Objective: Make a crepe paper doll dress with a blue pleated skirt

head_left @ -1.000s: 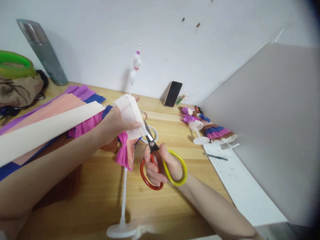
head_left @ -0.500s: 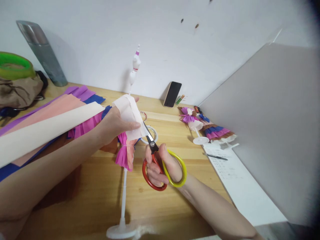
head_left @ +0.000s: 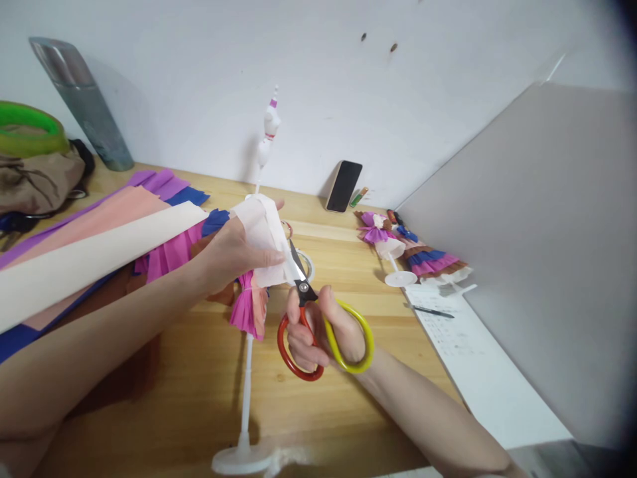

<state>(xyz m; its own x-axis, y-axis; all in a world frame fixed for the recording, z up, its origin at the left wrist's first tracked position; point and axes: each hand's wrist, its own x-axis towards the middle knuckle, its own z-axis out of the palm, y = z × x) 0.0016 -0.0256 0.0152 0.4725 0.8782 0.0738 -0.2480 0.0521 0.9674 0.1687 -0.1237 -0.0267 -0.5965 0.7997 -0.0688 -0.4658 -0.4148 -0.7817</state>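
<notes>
My left hand (head_left: 239,252) pinches a folded piece of white crepe paper (head_left: 263,229), thumb in front and fingers behind. In my right hand (head_left: 318,332) are scissors (head_left: 304,289) with one red and one yellow handle. Their blades are apart, right at the paper's right edge. Behind and below the paper stands a small white stand (head_left: 246,392) carrying a pink and peach crepe-paper dress (head_left: 251,309); the paper covers its upper part. A roll of white tape (head_left: 311,264) lies behind the blades, partly hidden.
Strips of coloured crepe paper (head_left: 99,255) are piled on the left, near a grey bottle (head_left: 92,106). A white mini mannequin (head_left: 269,129) and a phone (head_left: 344,186) stand by the wall. Dressed stands (head_left: 432,261), a pen (head_left: 432,311) and a written sheet (head_left: 488,372) are at right.
The left hand and white paper have shifted slightly right and down. The scissors' blades have opened wider, and the red handle has swung left, away from the yellow one.
</notes>
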